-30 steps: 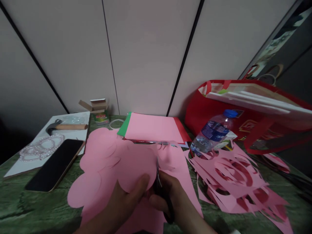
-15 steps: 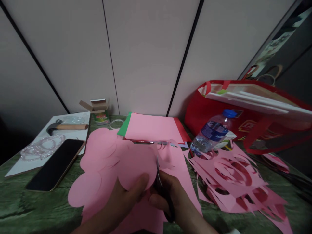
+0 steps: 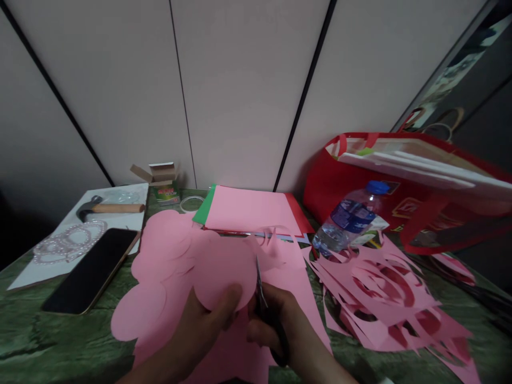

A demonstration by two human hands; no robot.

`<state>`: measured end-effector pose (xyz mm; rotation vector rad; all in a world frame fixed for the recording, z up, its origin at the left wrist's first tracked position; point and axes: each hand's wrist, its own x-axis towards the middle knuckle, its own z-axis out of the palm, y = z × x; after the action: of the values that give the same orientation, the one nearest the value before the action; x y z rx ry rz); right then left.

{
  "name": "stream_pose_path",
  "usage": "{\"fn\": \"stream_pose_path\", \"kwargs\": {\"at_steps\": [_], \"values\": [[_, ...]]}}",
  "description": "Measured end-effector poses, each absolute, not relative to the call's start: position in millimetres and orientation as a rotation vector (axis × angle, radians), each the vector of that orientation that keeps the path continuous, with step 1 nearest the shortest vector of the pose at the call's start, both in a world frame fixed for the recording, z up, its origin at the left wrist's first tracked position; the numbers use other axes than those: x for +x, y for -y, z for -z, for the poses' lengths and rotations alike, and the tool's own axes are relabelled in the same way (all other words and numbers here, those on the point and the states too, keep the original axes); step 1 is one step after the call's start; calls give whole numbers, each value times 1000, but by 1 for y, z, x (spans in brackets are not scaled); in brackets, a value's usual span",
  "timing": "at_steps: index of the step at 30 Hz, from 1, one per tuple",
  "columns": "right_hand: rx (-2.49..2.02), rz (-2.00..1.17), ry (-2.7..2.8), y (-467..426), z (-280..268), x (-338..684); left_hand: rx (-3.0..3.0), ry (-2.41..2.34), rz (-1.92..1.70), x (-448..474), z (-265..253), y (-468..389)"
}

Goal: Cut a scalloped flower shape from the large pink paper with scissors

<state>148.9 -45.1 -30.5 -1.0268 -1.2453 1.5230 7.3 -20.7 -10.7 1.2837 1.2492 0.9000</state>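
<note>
Between thumb and fingers, my left hand pinches a round piece of pink paper. My right hand is closed round the handles of black-handled scissors, whose blades point up along the right edge of the round piece. A curled pink offcut stands just beyond the blade tips. Beneath both hands lie large pink sheets. Several cut pink rounds overlap on the sheets' left side.
At left are a black phone, bead strings and a hammer. Behind stand a small open box and stacked coloured paper. Rightward are a water bottle, a red bag and pink scraps.
The scissors and my right hand have shifted very slightly. The cut edge of the round piece has turned a little at the blades; my left hand keeps its grip.
</note>
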Motion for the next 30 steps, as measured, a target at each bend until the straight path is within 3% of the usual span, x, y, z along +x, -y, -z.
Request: {"fn": "stream_pose_path", "kwargs": {"at_steps": [30], "values": [[-1127, -1595, 1112, 48, 31, 146, 1290, -1227, -1022, 3, 22, 16]]}}
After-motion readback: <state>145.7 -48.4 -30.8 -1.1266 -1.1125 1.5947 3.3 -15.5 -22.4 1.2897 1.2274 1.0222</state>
